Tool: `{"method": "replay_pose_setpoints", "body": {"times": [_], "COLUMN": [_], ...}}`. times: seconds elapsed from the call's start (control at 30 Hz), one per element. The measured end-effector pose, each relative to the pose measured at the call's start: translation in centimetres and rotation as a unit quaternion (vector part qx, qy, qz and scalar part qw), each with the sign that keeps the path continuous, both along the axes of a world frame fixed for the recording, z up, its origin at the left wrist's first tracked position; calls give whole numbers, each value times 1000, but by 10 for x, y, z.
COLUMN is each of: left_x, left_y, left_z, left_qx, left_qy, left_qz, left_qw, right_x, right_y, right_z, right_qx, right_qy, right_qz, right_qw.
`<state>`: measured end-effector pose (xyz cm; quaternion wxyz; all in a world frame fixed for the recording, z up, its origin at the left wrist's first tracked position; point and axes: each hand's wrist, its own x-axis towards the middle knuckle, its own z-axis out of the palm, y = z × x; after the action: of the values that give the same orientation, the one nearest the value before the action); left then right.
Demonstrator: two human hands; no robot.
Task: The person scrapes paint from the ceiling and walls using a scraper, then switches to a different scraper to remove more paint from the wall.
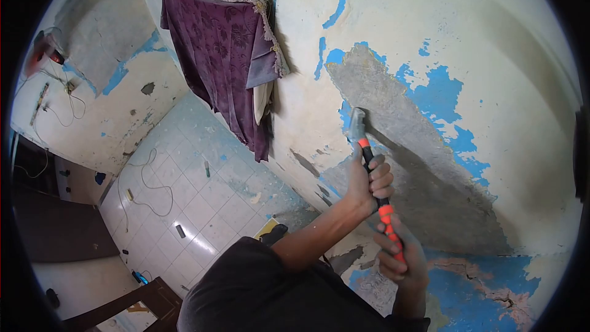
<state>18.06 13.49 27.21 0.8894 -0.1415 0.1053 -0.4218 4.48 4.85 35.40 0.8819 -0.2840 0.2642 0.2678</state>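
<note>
Both my hands are wrapped around the orange-and-black handle of a hammer [356,124]. My left hand [367,181] grips the upper part of the handle, just below the grey metal head. Lower down, my right hand [402,255] is closed around the orange end of the grip. The head overlaps the left edge of a bare grey patch [424,169] on the wall. Flaking blue paint [433,92] and cream paint border that patch.
A purple cloth [215,55] hangs from a barred window left of the patch. Below lies a tiled floor [227,209] with a cable [171,200] and small dark objects. Cracked blue wall [491,289] shows at lower right. Wires [64,89] hang on the left wall.
</note>
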Motion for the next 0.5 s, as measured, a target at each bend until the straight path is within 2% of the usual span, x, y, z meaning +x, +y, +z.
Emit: {"method": "replay_pose_setpoints", "body": {"times": [0.07, 0.17, 0.23, 0.3, 0.33, 0.4, 0.43, 0.5], "left_x": [-10, -5, -8, -11, -6, -2, -4, 10], "left_y": [1, -6, -8, -7, -9, -11, -10, -2], "left_z": [5, 14, 10, 8, 9, 5, -3, -13], "left_qx": [-28, 75, 41, 15, 37, 87, 78, 56], "left_qy": [-37, -14, -13, -12, -9, 7, 8, -5], "left_qz": [-30, -2, -3, -18, -2, 27, 26, 32], "left_qw": [999, 997, 999, 1000, 999, 996, 997, 998], "right_x": [-18, -11, -7, -25, -27, 6, 16, 10], "right_y": [9, -7, -13, 2, 6, -24, -31, -11], "right_z": [7, 8, 8, 10, 12, -9, -13, -4], "right_qx": [-5, 8, 26, -9, -31, 26, 53, 14], "right_qy": [-10, 0, -9, -6, -10, 0, 7, 2], "right_qz": [-16, -24, -10, -21, -21, -1, 11, 8], "right_qw": [1000, 1000, 1000, 1000, 999, 1000, 999, 1000]}}
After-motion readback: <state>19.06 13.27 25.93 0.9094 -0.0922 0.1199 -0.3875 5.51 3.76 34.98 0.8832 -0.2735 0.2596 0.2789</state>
